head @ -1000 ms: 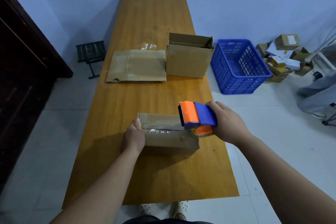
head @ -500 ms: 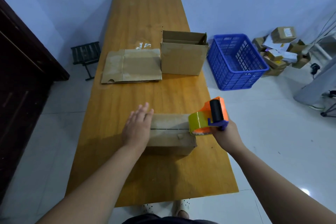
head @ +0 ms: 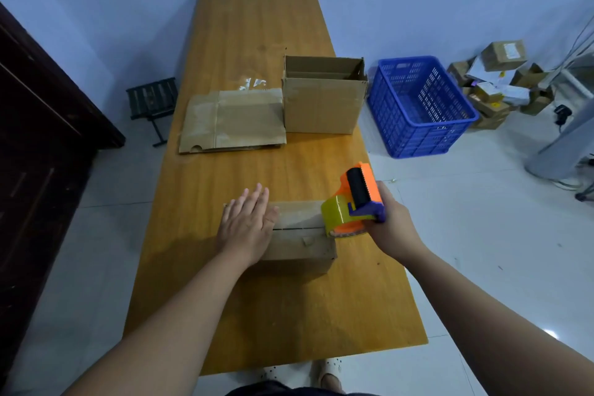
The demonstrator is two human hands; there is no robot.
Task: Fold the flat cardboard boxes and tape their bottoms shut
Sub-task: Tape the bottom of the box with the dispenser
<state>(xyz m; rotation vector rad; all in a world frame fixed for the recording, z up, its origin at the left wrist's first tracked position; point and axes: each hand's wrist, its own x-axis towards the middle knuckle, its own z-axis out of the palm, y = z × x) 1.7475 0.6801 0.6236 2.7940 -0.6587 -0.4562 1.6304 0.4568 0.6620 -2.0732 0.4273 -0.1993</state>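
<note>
Now my left hand (head: 247,228) lies flat, fingers straight, on the small box's (head: 302,235) left end; my right hand (head: 393,225) grips one tape dispenser (head: 353,202) at its right end. Farther up the surface (head: 257,26): flat cardboard (head: 233,120), sheet count unclear, touching one upright open box (head: 323,106)

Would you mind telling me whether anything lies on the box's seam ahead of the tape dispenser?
Yes: the left hand lies flat on the left end of the box, covering that part of the seam. Between it and the tape dispenser, gripped by the right hand at the right end, the seam shows bare.
</note>
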